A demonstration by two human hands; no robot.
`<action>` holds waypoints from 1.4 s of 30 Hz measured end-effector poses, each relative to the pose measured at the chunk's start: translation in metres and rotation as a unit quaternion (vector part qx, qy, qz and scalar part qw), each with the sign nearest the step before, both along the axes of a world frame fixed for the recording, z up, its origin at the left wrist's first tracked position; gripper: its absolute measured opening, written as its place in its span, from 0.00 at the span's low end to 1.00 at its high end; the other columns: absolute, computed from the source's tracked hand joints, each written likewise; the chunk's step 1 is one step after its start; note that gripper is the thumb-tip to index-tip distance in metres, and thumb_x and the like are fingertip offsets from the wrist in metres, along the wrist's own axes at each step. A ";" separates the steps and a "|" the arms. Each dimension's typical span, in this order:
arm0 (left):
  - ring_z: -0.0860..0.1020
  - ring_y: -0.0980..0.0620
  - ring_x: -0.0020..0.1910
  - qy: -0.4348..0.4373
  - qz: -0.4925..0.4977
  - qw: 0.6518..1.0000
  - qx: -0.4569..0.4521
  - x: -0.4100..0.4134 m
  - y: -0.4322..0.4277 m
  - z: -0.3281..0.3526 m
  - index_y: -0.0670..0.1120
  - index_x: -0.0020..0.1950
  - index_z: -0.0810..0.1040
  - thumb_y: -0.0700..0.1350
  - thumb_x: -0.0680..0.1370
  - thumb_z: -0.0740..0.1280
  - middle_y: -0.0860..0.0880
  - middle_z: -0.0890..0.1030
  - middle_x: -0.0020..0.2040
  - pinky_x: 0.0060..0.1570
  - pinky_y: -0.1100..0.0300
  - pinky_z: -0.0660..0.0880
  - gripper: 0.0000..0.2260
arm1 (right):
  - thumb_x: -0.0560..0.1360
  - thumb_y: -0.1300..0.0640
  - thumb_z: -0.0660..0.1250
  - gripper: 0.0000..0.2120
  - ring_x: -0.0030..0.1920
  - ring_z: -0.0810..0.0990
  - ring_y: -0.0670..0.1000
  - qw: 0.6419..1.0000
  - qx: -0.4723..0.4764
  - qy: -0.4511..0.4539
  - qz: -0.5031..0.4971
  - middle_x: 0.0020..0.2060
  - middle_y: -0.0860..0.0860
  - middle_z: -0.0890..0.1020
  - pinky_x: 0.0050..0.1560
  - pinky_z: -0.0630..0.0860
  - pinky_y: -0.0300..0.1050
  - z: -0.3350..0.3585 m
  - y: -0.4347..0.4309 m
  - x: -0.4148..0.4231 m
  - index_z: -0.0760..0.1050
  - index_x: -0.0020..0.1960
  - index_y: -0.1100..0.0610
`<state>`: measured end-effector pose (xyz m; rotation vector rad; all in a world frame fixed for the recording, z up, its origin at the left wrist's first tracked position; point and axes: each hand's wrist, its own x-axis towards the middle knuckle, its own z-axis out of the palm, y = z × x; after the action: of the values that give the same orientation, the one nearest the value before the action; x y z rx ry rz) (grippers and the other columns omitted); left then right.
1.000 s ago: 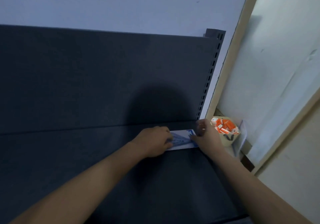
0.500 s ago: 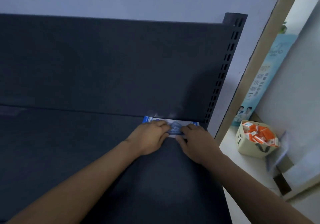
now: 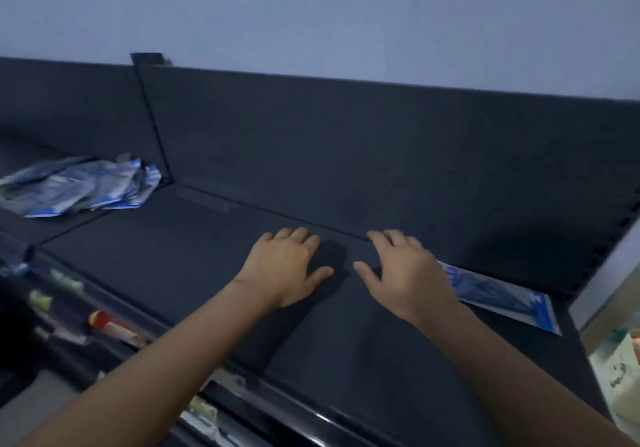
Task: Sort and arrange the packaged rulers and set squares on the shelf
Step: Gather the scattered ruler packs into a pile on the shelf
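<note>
Your left grip [image 3: 289, 266], right grip [image 3: 405, 273]: both now spread, empty, off the packaged ruler [image 3: 502, 291] they pressed before; it lies flat at the shelf [image 3: 173, 256] back, right end. Pile of packages [image 3: 79, 188]: far left

One flat blue package [image 3: 498, 292], one loose heap of packages [image 3: 83, 188] — perhaps five or so — one shelf [image 3: 194, 259].

Behind right hand [image 3: 408, 273], flat package [image 3: 502, 294] left end hidden; print blurred; package pile [image 3: 79, 187] cut by left edge.
</note>
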<state>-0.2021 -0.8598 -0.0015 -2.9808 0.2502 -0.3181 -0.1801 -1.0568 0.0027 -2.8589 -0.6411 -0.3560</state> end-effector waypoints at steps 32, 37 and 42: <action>0.70 0.46 0.68 0.119 0.240 0.963 0.022 0.047 0.657 0.013 0.50 0.73 0.63 0.45 0.77 0.60 0.49 0.69 0.71 0.65 0.48 0.68 0.24 | 0.79 0.45 0.56 0.24 0.63 0.71 0.55 0.984 0.011 0.081 0.157 0.64 0.53 0.73 0.55 0.71 0.48 -0.014 0.660 0.099 0.62 0.72 0.54; 0.75 0.48 0.60 0.203 0.121 0.966 -0.108 0.097 0.693 0.002 0.51 0.70 0.70 0.44 0.77 0.65 0.48 0.74 0.64 0.60 0.54 0.72 0.21 | 0.79 0.45 0.58 0.19 0.58 0.74 0.55 0.984 0.008 0.091 0.150 0.57 0.52 0.77 0.50 0.72 0.46 -0.023 0.696 0.119 0.69 0.65 0.53; 0.75 0.52 0.48 0.208 -0.004 0.969 -0.130 0.139 0.725 -0.003 0.51 0.60 0.77 0.46 0.75 0.70 0.52 0.74 0.54 0.50 0.62 0.70 0.13 | 0.79 0.42 0.54 0.20 0.61 0.71 0.56 0.994 -0.048 0.061 0.078 0.61 0.53 0.75 0.57 0.70 0.50 -0.030 0.723 0.130 0.72 0.62 0.54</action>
<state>-0.0628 -0.1353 -0.0042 -3.2784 0.2812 0.3058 -0.0498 -0.3340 -0.0277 -2.8690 -0.8718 -0.1282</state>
